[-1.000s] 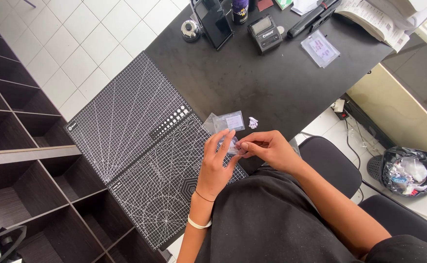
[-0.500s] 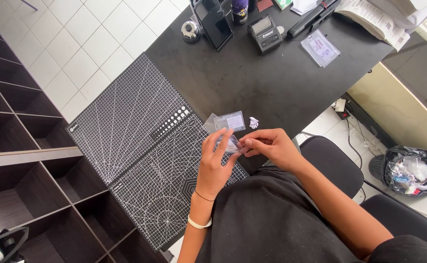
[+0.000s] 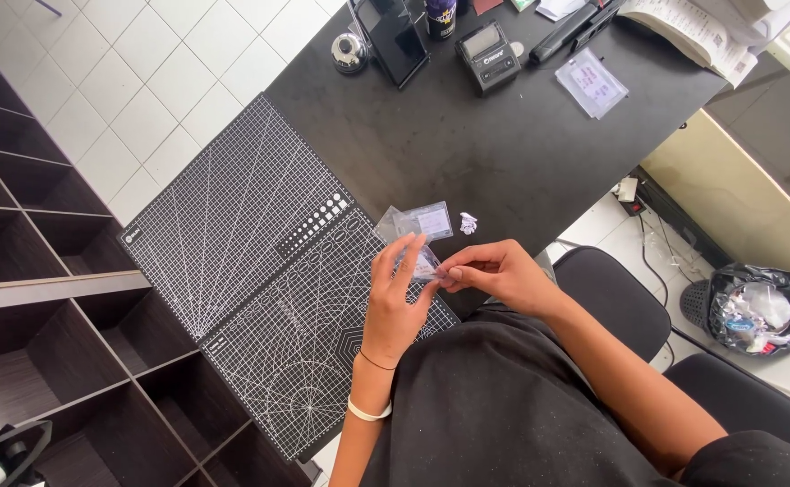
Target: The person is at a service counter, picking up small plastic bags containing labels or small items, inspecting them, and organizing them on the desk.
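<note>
My left hand (image 3: 393, 302) and my right hand (image 3: 494, 273) meet over the near edge of the black desk (image 3: 467, 153), both pinching a small clear plastic bag (image 3: 424, 266) between their fingertips. Just beyond the hands lie two more small clear bags (image 3: 417, 221) with pale labels, and a tiny white object (image 3: 468, 222) rests beside them. The hands hover at the right corner of a black cutting mat (image 3: 260, 271) with white grid lines. What is inside the held bag is too small to make out.
At the desk's far edge stand a dark phone (image 3: 393, 36), a small black label printer (image 3: 488, 56), a tape roll (image 3: 349, 52), a clear packet (image 3: 592, 83) and papers (image 3: 693, 32). Dark shelving (image 3: 25, 261) stands left, a black chair (image 3: 611, 298) and a waste bin (image 3: 756, 307) right.
The hands stay in nearly the same spot. The left fingers have spread a little on the small bag while the right fingertips keep pinching it.
</note>
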